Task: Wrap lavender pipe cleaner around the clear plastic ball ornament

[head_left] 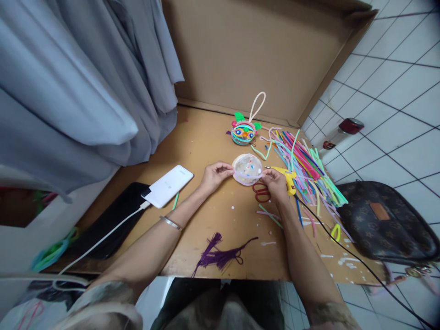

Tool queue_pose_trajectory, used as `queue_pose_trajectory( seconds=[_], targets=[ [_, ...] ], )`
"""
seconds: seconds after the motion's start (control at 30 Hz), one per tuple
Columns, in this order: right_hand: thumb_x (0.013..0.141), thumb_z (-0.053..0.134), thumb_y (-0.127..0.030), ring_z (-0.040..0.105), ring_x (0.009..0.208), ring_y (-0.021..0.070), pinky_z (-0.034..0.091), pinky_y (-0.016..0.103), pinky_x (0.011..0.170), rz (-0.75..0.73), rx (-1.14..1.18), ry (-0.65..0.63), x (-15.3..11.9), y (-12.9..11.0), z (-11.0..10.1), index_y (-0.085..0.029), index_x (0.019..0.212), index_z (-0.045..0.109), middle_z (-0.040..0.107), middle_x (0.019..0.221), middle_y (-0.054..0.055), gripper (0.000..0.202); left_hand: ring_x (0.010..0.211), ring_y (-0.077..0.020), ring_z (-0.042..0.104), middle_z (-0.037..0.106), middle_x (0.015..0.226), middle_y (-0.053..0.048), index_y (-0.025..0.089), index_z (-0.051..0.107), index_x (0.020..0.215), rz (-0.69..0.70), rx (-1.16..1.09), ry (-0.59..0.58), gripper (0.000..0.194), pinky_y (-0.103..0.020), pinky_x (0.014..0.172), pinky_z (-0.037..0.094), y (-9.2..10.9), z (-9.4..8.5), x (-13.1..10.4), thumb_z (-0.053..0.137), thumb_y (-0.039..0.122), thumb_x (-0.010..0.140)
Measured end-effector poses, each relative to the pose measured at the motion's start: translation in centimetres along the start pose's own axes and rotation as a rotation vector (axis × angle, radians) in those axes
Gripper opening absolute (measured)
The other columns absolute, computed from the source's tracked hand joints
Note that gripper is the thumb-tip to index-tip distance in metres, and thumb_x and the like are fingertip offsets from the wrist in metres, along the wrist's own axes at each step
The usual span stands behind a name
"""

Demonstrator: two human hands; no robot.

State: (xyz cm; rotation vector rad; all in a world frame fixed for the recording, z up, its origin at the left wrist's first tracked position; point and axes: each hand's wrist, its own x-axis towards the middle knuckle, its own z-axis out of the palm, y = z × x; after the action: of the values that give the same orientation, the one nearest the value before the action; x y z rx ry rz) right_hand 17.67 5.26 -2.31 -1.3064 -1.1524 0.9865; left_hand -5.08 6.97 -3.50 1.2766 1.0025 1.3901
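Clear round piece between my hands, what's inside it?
Small red and blue specks show across the clear round piece; whether they're inside it or seen through it is unclear. The pale rim hides what's behind it.

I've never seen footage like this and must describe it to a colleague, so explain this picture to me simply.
There is no machine here: a person works with two bare hands. The single picture comes from a camera on their head, looking forward and down.

The left hand and right hand hold a clear bowl between them, with a lilac strip along its near side.

On the table lie a colorful toy, a pile of fuzzy stems, a yellow glue gun, red-handled scissors and a purple tassel. At left is a white device with a cable; at right, a dark bag.
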Motion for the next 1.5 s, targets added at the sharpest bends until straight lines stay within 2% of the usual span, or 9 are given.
queue_pose_trajectory(
  seconds=[0.13,0.33,0.5,0.73,1.17,1.5],
  targets=[
    [0.061,0.073,-0.038,0.053,0.056,0.0115,0.042,0.023,0.052,-0.014,-0.037,-0.022,-0.1,-0.3,-0.1,-0.022,0.073,0.062,0.061,0.065,-0.003,0.023,0.063,-0.0127,0.057,0.071,0.072,-0.003,0.017,0.072,0.073,-0.009,0.006,-0.012,0.038,-0.027,0.065,0.049,0.1,-0.1,0.1,0.087,0.049,0.058],
    [0.066,0.071,-0.039,0.053,0.061,0.0122,0.044,0.026,0.062,-0.125,-0.048,-0.05,0.2,-0.2,-0.2,-0.021,0.073,0.06,0.059,0.066,-0.003,0.022,0.063,-0.0118,0.052,0.064,0.068,0.0,0.017,0.066,0.073,0.014,0.051,-0.081,0.035,-0.026,0.065,0.044,0.3,-0.3,0.1,0.079,0.049,0.067],
    [0.064,0.071,-0.041,0.052,0.061,0.0123,0.043,0.026,0.063,-0.121,-0.008,-0.034,0.4,0.2,0.1,-0.022,0.071,0.058,0.057,0.064,-0.004,0.024,0.063,-0.0119,0.046,0.057,0.067,0.002,0.018,0.062,0.075,0.027,0.088,-0.113,0.036,-0.026,0.063,0.039,0.5,-0.3,0.0,0.073,0.051,0.073],
    [0.065,0.071,-0.041,0.051,0.061,0.0119,0.042,0.025,0.061,-0.105,-0.023,-0.051,0.2,-0.1,0.0,-0.021,0.071,0.057,0.056,0.064,-0.004,0.024,0.068,-0.013,0.048,0.056,0.073,0.001,0.018,0.058,0.078,0.072,0.116,-0.148,0.033,-0.025,0.067,0.04,0.5,-0.4,-0.1,0.068,0.049,0.08],
    [0.068,0.075,-0.048,0.052,0.059,0.0111,0.043,0.024,0.059,-0.134,0.018,-0.01,0.0,0.1,0.5,-0.021,0.071,0.057,0.057,0.063,-0.004,0.032,0.066,-0.0135,0.046,0.052,0.07,0.002,0.019,0.057,0.079,0.059,0.164,-0.161,0.035,-0.026,0.065,0.036,0.2,-0.7,0.0,0.065,0.052,0.08],
    [0.07,0.072,-0.054,0.054,0.058,0.0123,0.044,0.024,0.053,-0.112,-0.045,-0.004,-0.7,-0.8,0.8,-0.022,0.071,0.058,0.057,0.064,-0.003,0.035,0.064,-0.0121,0.049,0.059,0.069,0.001,0.018,0.06,0.077,0.018,0.11,-0.115,0.033,-0.024,0.062,0.04,-0.2,-0.7,0.4,0.073,0.047,0.072]
  ],
)
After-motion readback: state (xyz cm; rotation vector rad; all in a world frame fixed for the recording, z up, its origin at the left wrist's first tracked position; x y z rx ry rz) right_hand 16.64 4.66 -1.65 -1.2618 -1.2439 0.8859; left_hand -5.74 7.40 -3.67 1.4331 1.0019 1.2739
